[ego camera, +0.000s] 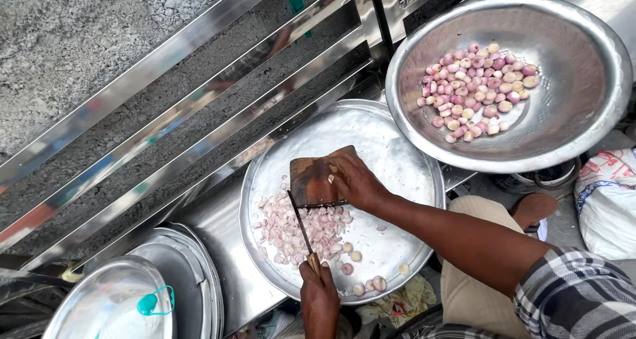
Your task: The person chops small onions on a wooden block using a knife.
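While the left hand (319,292) gripped one thin-bladed knife (301,225), right hand (354,180) fingers pressed together on one small brown wooden board (315,180); pale pink chopped shallots (291,230) lay heaped, uncountable.

We are at an open-air street food stall: a stainless steel counter (218,220) with shiny rails runs just beside rough grey pavement (73,41). On that counter sit a wide metal tray (397,160) and a big steel bowl (576,107) of peeled shallots (478,91).
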